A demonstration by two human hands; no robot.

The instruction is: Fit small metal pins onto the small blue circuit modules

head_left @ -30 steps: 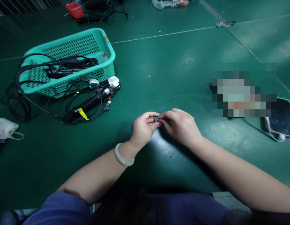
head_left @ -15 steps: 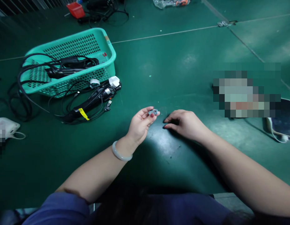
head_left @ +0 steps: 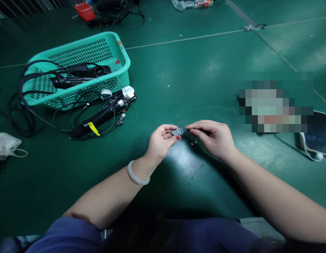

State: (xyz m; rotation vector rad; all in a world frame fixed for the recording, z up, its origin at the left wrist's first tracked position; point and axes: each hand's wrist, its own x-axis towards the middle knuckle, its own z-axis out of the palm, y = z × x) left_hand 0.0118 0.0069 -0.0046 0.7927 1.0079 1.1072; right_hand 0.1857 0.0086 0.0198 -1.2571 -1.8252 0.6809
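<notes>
My left hand point(head_left: 160, 141), with a pale bangle at the wrist, grips a small grey-blue part point(head_left: 177, 131) between thumb and fingers. The part looks like a little moulded housing with detail on its upper face. Just to its right, my right hand point(head_left: 214, 137) has thumb and forefinger brought together in a pinch. Whatever lies between those fingertips is too small to make out. Below the right fingertips, a small rectangular piece point(head_left: 193, 143) with a light middle and dark ends lies on the green table point(head_left: 152, 196).
To the left stands a turquoise basket point(head_left: 85, 89) holding black cabled devices. A black handheld device point(head_left: 107, 112) with a yellow tag and cables lies before it. A phone point(head_left: 319, 133) with a white cable is at right, beside a blurred-out object. A red bin point(head_left: 85, 11) sits far back.
My left hand has moved slightly right and down, with the grey-blue part showing more of its face. My right fingers have closed nearer the part. The small rectangular piece now shows on the table.
</notes>
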